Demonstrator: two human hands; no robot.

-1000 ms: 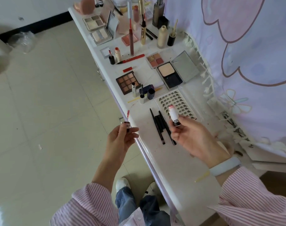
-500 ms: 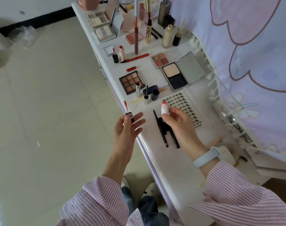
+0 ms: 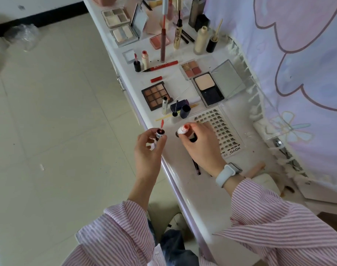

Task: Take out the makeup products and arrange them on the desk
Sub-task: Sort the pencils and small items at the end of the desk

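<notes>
My left hand (image 3: 147, 148) pinches a dark lip-gloss cap (image 3: 160, 133) whose red wand tip points up, just off the front edge of the white desk (image 3: 206, 198). My right hand (image 3: 199, 144) grips the small white lip-gloss tube (image 3: 183, 130), its coral mouth tilted toward the wand. The two parts are close but apart. Under my right hand lie black pencils (image 3: 196, 167), mostly hidden.
A false-lash sheet (image 3: 221, 129) lies right of my hand. Beyond are a brown eyeshadow palette (image 3: 156, 95), an open powder compact (image 3: 212, 89), a navy bottle (image 3: 184, 110), a red pencil (image 3: 162, 65) and several other cosmetics. A patterned curtain (image 3: 298, 54) hangs right; tiled floor lies left.
Both hands have drawn together over the desk's front edge. The tube in my right hand moved left and tilted toward the wand cap in my left hand.
</notes>
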